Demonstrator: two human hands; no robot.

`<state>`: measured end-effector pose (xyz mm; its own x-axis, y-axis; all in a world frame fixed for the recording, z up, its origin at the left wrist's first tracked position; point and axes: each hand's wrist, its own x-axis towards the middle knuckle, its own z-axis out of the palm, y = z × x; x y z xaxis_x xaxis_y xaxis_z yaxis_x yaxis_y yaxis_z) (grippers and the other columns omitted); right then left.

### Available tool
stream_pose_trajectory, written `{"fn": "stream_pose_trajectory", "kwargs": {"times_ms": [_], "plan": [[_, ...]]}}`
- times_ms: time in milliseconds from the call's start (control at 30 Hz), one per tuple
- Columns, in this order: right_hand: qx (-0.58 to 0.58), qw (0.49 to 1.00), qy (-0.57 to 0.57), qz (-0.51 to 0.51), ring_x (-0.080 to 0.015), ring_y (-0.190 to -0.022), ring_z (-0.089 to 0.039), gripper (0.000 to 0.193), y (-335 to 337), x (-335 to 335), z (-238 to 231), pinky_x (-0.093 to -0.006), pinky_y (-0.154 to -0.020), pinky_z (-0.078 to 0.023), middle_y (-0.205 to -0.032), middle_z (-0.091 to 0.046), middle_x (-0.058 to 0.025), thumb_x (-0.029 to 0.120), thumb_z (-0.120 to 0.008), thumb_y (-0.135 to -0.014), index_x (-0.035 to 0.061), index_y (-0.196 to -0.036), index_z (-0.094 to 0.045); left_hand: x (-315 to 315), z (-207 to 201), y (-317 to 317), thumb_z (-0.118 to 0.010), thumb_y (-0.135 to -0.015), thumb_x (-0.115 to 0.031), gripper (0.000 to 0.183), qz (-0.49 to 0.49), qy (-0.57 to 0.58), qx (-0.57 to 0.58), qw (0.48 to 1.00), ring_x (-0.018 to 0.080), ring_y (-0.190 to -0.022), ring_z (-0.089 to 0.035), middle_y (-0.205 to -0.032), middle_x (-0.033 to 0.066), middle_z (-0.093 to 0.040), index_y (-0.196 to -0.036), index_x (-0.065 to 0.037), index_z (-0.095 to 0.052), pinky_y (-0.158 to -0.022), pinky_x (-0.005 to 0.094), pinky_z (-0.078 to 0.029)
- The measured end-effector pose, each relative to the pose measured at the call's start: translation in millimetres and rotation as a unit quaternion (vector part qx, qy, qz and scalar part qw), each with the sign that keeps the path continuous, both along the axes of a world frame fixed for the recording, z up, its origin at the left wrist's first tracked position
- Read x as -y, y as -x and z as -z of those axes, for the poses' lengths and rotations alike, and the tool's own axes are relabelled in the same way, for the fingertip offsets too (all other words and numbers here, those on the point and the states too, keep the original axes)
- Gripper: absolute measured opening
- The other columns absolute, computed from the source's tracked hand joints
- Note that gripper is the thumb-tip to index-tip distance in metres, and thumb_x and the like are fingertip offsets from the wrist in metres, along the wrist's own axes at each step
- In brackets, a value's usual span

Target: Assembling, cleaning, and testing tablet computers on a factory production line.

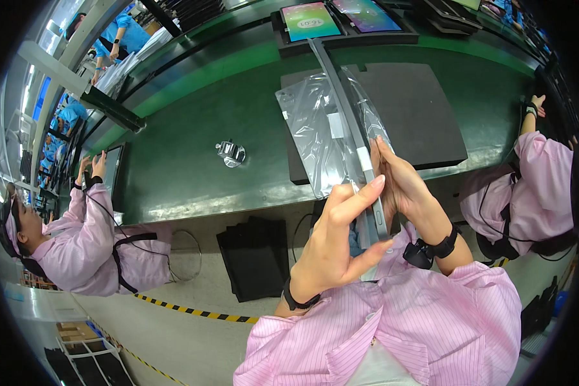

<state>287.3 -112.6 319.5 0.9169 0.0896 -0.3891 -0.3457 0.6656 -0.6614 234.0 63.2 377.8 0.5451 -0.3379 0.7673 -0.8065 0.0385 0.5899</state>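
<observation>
A slim grey tablet (pixel 341 96) stands nearly edge-on in front of me, tilted, its far end pointing toward the back of the table. My left hand (pixel 331 235) grips its near end from the left, thumb and fingers against the edge. From the other side my right hand (pixel 402 180) presses against the tablet, its fingertips near a white label on the edge. Clear plastic film (pixel 318 135) hangs loosely around the tablet, crinkled and shiny. Beneath lies a dark foam pad (pixel 418 109) on the green table (pixel 174 167).
A small shiny metal device (pixel 230 154) sits left of the pad. At the back, a black tray (pixel 392 38) holds two tablets with lit screens. Co-workers in pink sit at left (pixel 83 244) and right (pixel 527 186). Black sheets (pixel 254 257) lie below the table edge.
</observation>
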Motion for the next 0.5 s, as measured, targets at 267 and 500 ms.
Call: {"fn": "stream_pose_trajectory", "kwargs": {"times_ms": [267,500], "plan": [[-0.021,0.999,0.039,0.031,-0.0113,-0.098,-0.055,0.040,-1.8,1.4,-12.8,-0.0259,-0.086,-0.044,-0.107,-0.060,-0.0020,0.038,-0.053,-0.095,0.0028,-0.113,-0.059,1.1,0.7,-1.1,-0.074,-0.077,-0.021,0.074,-0.022,-0.048,0.013,0.999,0.0237,-0.101,-0.047,-0.120,0.0197,-0.044,-0.131,0.006,-0.030,-0.088,0.0326,-0.039],[0.050,0.996,0.065,0.018,-0.0097,-0.086,-0.059,0.044,-4.2,8.5,-33.6,-0.0250,-0.074,-0.050,-0.098,-0.063,-0.0040,0.039,-0.049,-0.097,-0.0018,-0.110,-0.058,-11.2,20.1,7.8,-0.075,-0.070,-0.045,0.103,-0.005,0.163,-0.210,0.964,0.0214,-0.095,-0.054,-0.104,0.0111,-0.052,-0.141,-0.003,-0.014,-0.084,0.0331,-0.043]]}}
